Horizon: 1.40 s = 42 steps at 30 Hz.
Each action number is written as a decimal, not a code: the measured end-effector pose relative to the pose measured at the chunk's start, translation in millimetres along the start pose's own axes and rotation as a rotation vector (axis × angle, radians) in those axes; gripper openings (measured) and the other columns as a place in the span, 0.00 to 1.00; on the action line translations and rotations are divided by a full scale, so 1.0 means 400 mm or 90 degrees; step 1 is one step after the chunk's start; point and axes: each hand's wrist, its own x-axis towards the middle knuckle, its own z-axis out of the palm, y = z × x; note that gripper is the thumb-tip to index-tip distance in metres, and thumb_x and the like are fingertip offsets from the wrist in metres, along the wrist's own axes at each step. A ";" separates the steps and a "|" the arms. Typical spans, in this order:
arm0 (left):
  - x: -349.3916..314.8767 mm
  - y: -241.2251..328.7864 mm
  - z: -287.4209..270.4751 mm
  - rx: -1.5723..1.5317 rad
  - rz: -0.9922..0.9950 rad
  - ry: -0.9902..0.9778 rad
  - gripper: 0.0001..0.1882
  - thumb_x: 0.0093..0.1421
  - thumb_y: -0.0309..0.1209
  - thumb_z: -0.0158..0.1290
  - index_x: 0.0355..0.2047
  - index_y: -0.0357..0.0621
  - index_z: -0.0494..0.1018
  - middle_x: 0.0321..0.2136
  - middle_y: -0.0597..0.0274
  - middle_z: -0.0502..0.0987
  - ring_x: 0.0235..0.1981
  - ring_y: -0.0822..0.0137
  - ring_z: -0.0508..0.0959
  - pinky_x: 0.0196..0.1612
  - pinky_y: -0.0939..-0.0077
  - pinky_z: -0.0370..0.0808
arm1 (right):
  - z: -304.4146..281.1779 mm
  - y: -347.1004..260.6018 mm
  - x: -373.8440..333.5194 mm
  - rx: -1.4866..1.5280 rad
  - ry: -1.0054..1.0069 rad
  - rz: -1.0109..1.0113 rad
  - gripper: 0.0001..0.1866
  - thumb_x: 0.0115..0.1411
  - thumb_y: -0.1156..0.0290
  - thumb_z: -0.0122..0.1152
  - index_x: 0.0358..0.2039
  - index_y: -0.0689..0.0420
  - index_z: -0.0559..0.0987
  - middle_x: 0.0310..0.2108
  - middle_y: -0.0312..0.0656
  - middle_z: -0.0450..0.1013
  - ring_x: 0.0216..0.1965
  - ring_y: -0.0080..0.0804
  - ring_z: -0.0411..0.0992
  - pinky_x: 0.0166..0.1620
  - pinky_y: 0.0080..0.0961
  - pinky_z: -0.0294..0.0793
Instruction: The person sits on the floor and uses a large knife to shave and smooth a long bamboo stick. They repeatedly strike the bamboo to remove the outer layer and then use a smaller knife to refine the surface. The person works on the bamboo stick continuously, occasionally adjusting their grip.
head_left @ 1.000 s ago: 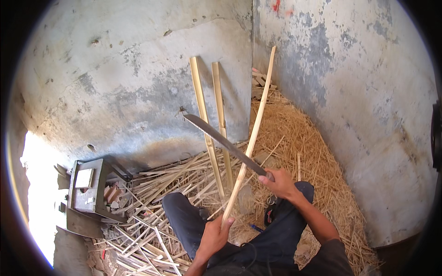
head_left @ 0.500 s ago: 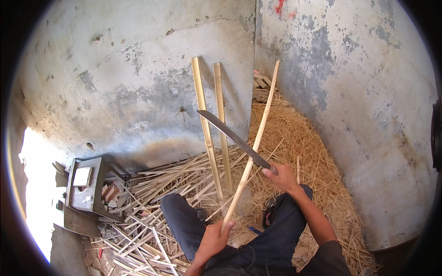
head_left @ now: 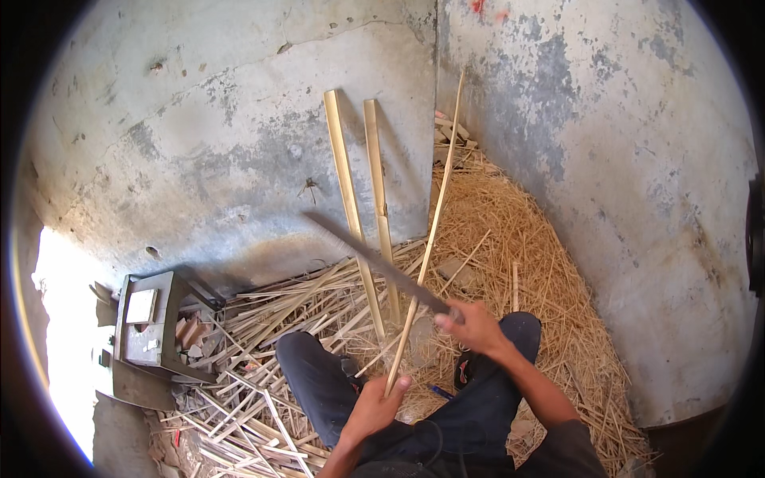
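In the head view, your left hand is near the middle of the scene, its grip closed around the near end of a long, thin, pale yellow wooden strip, which slants up and away toward the far corner, its tip seen against the peeling grey-white right wall. Your right hand, farther off and to the right, has its grip closed on the handle end of a long, dark grey metal blade. The blade points far and left and crosses in front of the strip just beyond that hand; you cannot tell here whether the two touch. Left of the strip, a wider flat yellow slat and a narrower yellow slat stand side by side, leaning toward the stained grey left wall. Loose pale wooden sticks litter the floor to the left, and a heap of fine straw-coloured shavings spreads to the right. At far left sits a dark, box-shaped stand, with broken reddish pieces beside it.
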 end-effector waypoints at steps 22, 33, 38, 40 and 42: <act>-0.110 0.016 -0.031 0.196 0.026 0.061 0.21 0.74 0.43 0.58 0.42 0.31 0.80 0.17 0.40 0.74 0.21 0.38 0.79 0.27 0.52 0.73 | -0.181 0.165 0.124 -0.115 0.098 0.005 0.34 0.69 0.36 0.60 0.40 0.61 0.87 0.16 0.45 0.73 0.19 0.39 0.75 0.27 0.38 0.72; -0.068 0.019 -0.042 0.243 0.120 0.161 0.21 0.70 0.42 0.64 0.29 0.35 0.75 0.15 0.42 0.74 0.18 0.39 0.78 0.22 0.55 0.71 | -0.064 0.007 -0.010 -0.256 0.036 -0.160 0.32 0.64 0.32 0.62 0.31 0.53 0.82 0.15 0.43 0.73 0.16 0.43 0.75 0.24 0.40 0.74; -0.144 -0.024 -0.081 0.244 0.083 0.139 0.22 0.69 0.43 0.64 0.28 0.36 0.75 0.15 0.42 0.74 0.19 0.39 0.79 0.22 0.54 0.72 | -0.230 0.082 0.107 -0.103 0.213 -0.004 0.35 0.66 0.33 0.60 0.37 0.57 0.87 0.15 0.43 0.75 0.17 0.38 0.76 0.25 0.37 0.74; -0.147 -0.048 -0.104 0.271 0.070 0.152 0.22 0.69 0.44 0.64 0.28 0.37 0.75 0.16 0.42 0.75 0.19 0.39 0.79 0.23 0.53 0.73 | -0.259 0.094 0.120 -0.181 0.192 -0.020 0.36 0.67 0.31 0.59 0.36 0.58 0.87 0.15 0.41 0.75 0.17 0.37 0.75 0.25 0.36 0.73; -0.131 -0.063 -0.111 0.312 0.091 0.172 0.23 0.69 0.45 0.65 0.27 0.38 0.74 0.16 0.43 0.75 0.20 0.39 0.80 0.23 0.53 0.74 | -0.227 0.089 0.109 -0.189 0.179 -0.064 0.37 0.67 0.29 0.56 0.37 0.56 0.87 0.15 0.40 0.75 0.16 0.37 0.74 0.23 0.36 0.73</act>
